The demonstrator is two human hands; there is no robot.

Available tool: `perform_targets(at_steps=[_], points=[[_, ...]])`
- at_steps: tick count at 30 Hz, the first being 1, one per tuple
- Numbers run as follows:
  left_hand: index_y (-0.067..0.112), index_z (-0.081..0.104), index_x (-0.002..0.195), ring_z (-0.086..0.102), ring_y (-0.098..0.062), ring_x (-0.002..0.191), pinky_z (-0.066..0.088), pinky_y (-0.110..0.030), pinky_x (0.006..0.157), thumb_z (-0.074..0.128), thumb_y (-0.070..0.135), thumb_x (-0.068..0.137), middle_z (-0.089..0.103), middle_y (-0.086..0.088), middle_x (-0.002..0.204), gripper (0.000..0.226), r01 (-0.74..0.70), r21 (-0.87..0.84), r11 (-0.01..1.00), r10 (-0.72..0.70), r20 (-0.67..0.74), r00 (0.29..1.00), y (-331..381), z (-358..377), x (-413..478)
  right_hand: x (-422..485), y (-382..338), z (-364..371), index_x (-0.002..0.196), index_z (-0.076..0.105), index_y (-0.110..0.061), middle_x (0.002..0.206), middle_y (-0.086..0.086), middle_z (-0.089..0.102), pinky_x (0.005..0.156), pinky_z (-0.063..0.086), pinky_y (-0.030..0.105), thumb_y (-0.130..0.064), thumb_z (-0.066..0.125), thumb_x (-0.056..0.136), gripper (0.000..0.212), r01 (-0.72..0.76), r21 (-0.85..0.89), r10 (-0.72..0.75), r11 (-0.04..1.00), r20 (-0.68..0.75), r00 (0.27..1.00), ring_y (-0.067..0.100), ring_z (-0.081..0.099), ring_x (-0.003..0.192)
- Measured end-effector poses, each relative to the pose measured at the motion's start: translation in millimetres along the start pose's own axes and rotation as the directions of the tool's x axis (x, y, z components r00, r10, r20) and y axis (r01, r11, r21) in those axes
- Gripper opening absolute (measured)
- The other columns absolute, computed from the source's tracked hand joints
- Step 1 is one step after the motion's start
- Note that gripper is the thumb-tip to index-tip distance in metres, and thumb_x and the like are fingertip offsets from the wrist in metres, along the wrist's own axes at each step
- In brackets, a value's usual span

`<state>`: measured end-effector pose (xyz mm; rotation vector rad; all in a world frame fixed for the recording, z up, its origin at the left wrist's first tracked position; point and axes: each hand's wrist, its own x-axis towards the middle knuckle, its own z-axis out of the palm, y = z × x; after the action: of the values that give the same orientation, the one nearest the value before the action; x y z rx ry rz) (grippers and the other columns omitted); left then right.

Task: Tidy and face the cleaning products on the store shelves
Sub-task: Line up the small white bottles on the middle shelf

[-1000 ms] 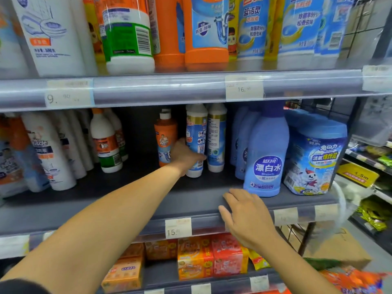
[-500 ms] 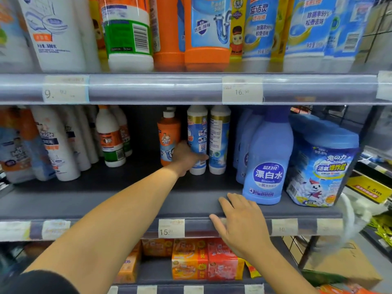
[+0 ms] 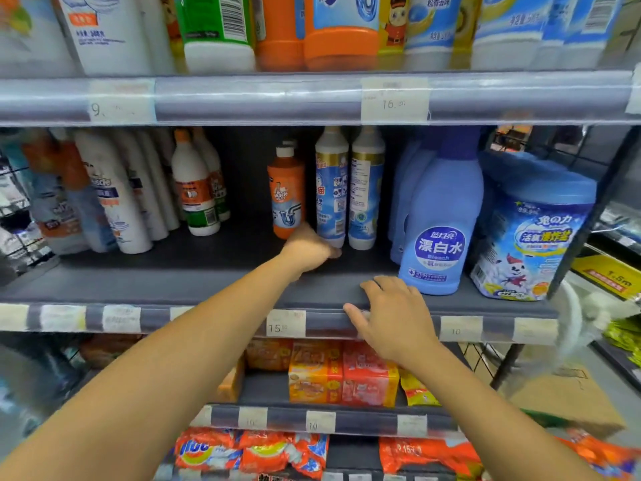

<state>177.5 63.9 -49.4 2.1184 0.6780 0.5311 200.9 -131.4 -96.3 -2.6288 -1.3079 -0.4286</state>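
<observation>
The tall white bottle with the blue label [image 3: 331,192] stands upright on the middle shelf [image 3: 208,282], left of the blue bleach bottle [image 3: 440,230], with a twin bottle [image 3: 366,189] between them. The left hand [image 3: 308,248] sits at that white bottle's base, its fingers curled under and hidden behind the knuckles, so I cannot tell whether they grip it. The right hand [image 3: 392,317] rests on the shelf's front lip, just below and left of the bleach bottle, fingers loosely spread and holding nothing.
</observation>
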Motion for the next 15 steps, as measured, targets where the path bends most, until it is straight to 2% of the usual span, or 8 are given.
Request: perform_targets(at_steps=[4, 8, 12, 15], points=[[0.008, 0.052, 0.132, 0.06, -0.023, 0.107, 0.051, -0.034, 0.09, 0.082, 0.025, 0.075, 0.056, 0.002, 0.108, 0.067, -0.024, 0.214, 0.976, -0.012, 0.166, 0.986, 1, -23, -40, 3, -4, -12, 0.127, 0.053, -0.015, 0.125, 0.009, 0.054, 0.096, 0.039, 0.041, -0.057, 0.044, 0.09, 0.057, -0.04, 0.096, 0.029, 0.995, 0.114, 0.993, 0.029, 0.047, 0.117], [0.014, 0.052, 0.133, 0.058, -0.018, 0.107, 0.045, -0.026, 0.084, 0.078, 0.036, 0.078, 0.057, -0.001, 0.121, 0.064, -0.177, 0.417, 0.891, 0.049, 0.3, 0.953, 11, -51, -81, 1, -17, -49, 0.131, 0.048, -0.014, 0.127, 0.012, 0.05, 0.091, 0.043, 0.039, -0.048, 0.057, 0.087, 0.057, -0.066, 0.225, 0.006, 0.972, 0.257, 0.966, 0.029, 0.049, 0.115], [0.017, 0.055, 0.131, 0.057, -0.016, 0.112, 0.043, -0.024, 0.086, 0.074, 0.04, 0.082, 0.058, 0.001, 0.127, 0.058, -0.297, 0.555, 0.777, 0.064, 0.399, 0.915, 39, -84, -118, -7, -34, -100, 0.136, 0.048, -0.013, 0.134, 0.008, 0.053, 0.091, 0.042, 0.031, -0.042, 0.062, 0.087, 0.058, -0.016, 0.26, -0.055, 0.965, 0.265, 0.963, 0.024, 0.05, 0.119], [0.017, 0.057, 0.129, 0.056, -0.011, 0.103, 0.041, -0.021, 0.083, 0.072, 0.042, 0.083, 0.058, 0.004, 0.12, 0.055, -0.363, 0.594, 0.718, 0.066, 0.461, 0.885, 64, -107, -140, -16, -43, -137, 0.136, 0.049, -0.012, 0.137, 0.004, 0.053, 0.09, 0.039, 0.026, -0.04, 0.065, 0.086, 0.059, -0.013, 0.256, -0.06, 0.967, 0.274, 0.96, 0.022, 0.051, 0.121]])
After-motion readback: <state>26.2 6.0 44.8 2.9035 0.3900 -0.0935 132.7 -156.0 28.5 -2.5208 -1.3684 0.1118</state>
